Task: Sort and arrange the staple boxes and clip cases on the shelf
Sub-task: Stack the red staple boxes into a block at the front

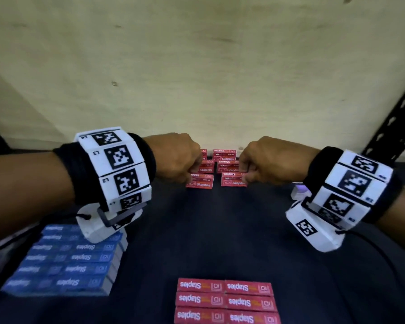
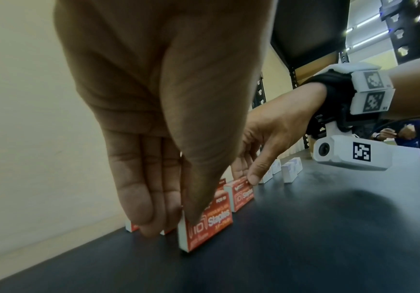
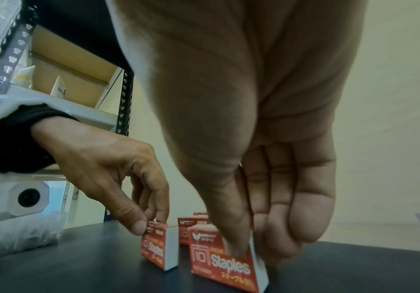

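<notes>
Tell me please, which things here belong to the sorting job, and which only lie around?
Part of the job:
- upright red staple boxes at the back, in two columns
- left hand and right hand, each pinching a front box
- flat red staple boxes
- blue staple boxes
- small white cases

Lying about:
- clear plastic bag
- cardboard box on the next shelf

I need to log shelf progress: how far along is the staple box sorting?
Partway. Done: red staple boxes already stand on edge in two short rows by the back wall. In hand: the left hand and right hand each pinch the front box of a row, standing on the shelf. Left: the flat red boxes, the blue staple box block and small white boxes.
</notes>
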